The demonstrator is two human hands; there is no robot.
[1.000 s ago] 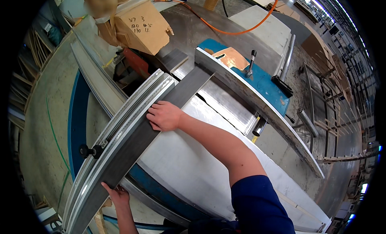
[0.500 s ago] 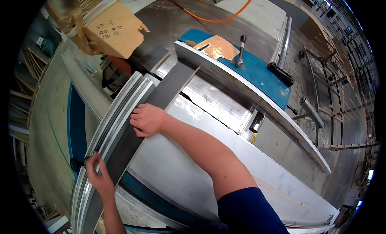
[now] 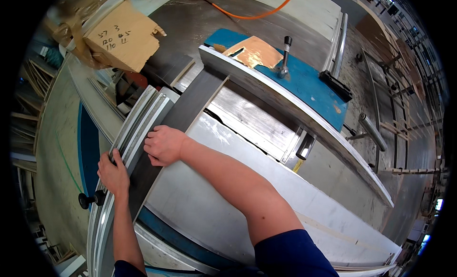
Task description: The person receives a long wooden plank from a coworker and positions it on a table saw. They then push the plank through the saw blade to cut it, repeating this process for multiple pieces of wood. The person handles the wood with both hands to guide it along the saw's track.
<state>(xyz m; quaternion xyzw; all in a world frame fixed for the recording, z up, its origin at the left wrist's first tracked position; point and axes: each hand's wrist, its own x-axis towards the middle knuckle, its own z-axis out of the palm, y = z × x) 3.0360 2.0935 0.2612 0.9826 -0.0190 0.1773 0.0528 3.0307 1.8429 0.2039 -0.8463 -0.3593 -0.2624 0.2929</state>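
A long dark grey board point(image 3: 193, 100) lies slantwise against a ribbed aluminium fence point(image 3: 153, 110). My right hand point(image 3: 164, 146) is closed on the board, its fingers curled over it and the knuckles beside the fence. Laid on the fence is my left hand point(image 3: 114, 174), its thumb apart from the fingers; part of its fingertips is hidden. Just below that hand, a black knob point(image 3: 88, 200) sticks out from the fence. The board's far end meets a long upright guide rail point(image 3: 285, 98) on the metal machine table point(image 3: 252, 117).
Behind the guide rail is a blue plate point(image 3: 309, 91) with an upright lever point(image 3: 285, 58) and a torn brown patch. A cardboard box point(image 3: 126, 36) stands far left. An orange hose point(image 3: 247, 16) crosses the back. Metal racks point(image 3: 385, 96) stand at right.
My left hand has moved from beside the black knob farther up the fence and now rests on it. My right hand stays on the board. The view has shifted slightly.
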